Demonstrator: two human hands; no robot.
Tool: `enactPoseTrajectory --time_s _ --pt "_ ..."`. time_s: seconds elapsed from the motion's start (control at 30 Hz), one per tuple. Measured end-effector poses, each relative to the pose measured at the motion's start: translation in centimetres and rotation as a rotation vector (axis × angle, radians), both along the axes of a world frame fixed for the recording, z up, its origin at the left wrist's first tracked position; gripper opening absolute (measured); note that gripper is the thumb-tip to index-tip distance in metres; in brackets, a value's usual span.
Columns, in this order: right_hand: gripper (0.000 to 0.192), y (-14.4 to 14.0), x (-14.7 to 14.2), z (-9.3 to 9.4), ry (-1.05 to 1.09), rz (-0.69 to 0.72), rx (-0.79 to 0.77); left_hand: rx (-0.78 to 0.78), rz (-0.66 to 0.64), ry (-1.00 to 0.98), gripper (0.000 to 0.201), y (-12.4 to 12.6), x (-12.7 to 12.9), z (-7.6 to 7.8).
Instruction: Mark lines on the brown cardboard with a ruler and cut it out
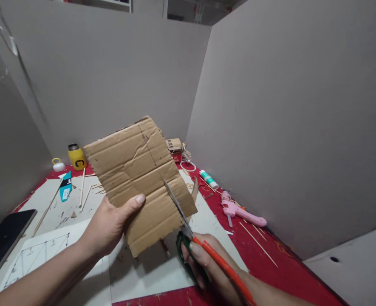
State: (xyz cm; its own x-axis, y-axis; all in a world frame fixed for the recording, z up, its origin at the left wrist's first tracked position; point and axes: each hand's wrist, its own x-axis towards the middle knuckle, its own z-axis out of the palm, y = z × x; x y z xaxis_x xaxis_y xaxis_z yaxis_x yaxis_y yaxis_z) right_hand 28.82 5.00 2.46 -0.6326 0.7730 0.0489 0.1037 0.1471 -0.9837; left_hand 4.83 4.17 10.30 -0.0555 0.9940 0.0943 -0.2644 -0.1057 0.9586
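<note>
My left hand (108, 223) grips a piece of brown corrugated cardboard (124, 165) by its left edge, thumb on the face, holding it tilted above the table. A dashed pencil line runs down the cardboard's right part. In my right hand (211, 253) is a pair of scissors (175, 202) with one orange and one dark green handle. One blade lies over the cardboard's face along the marked line, entering from the lower edge; the other blade is hidden behind the sheet. The strip right of the blade is still joined at the top.
At right lie a pink glue gun (238, 210), a glue tube (208, 179) and thin sticks (258, 244). At left are a yellow bottle (77, 158), a white lid (58, 165), a teal packet (66, 187), a phone (7, 242) and a drawing (38, 259). Grey partitions (127, 68) enclose the table.
</note>
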Motion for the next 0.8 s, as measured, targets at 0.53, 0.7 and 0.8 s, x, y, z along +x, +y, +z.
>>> enactPoseTrajectory --time_s 0.53,0.7,0.8 --pt "0.056 0.8 0.1 0.4 -0.005 0.01 0.021 0.002 0.055 -0.003 0.065 -0.7 0.6 -0.1" --pt "0.056 0.8 -0.2 1.4 -0.092 -0.02 0.243 -0.023 0.067 0.031 0.057 -0.8 0.9 -0.3" --pt "0.054 0.7 -0.3 1.7 -0.095 -0.034 0.279 -0.028 0.069 0.034 0.054 -0.9 1.1 -0.2"
